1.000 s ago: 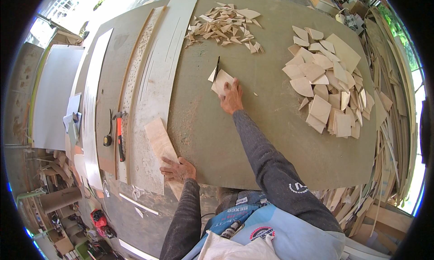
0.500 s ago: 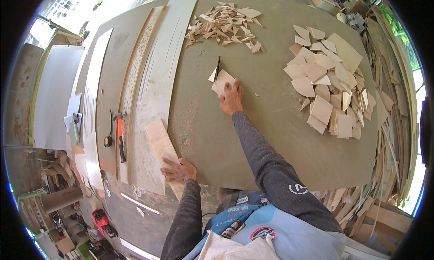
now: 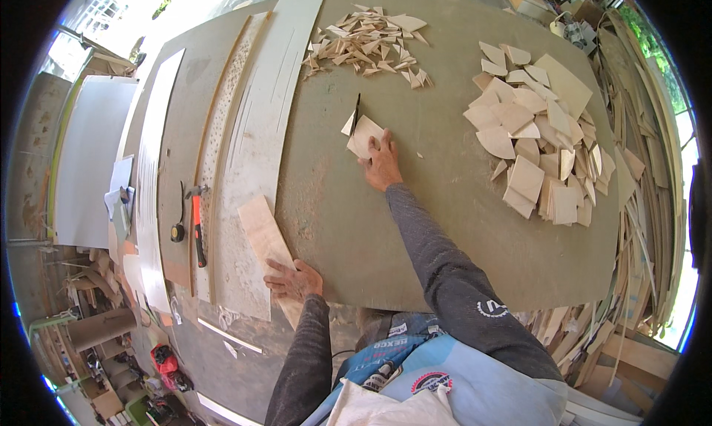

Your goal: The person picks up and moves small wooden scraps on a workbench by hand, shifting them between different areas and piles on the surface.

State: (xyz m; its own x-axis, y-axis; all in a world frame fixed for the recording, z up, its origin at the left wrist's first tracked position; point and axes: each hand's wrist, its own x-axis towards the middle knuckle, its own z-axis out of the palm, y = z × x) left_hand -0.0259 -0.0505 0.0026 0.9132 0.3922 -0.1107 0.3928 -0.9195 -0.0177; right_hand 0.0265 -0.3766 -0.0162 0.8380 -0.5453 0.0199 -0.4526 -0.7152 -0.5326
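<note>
My right hand [image 3: 381,162] is closed on a small flat piece of thin wood [image 3: 365,136], fingers on its near right corner. A thin dark blade [image 3: 356,113] stands up from the table at the far left edge of that piece. A pale, pointed sliver [image 3: 346,123] shows on the blade's left side. Nearer to me, my left hand [image 3: 295,279] lies across a long wooden strip [image 3: 259,224], its fingers apart on the surface. The strip slants over the table's near edge, its lower end partly behind my hand and arm.
A heap of pointed offcuts [image 3: 371,40] lies at the far side, and a larger pile of curved wood pieces [image 3: 530,129] on the right. At left are a hammer [image 3: 198,226], a tape measure [image 3: 177,232] and long pale boards [image 3: 256,122]. Stacked planks [image 3: 645,129] stand beyond the right edge.
My right hand has shifted very slightly to the right on the piece, and its forearm with it. The left hand and the strip have stayed put.
</note>
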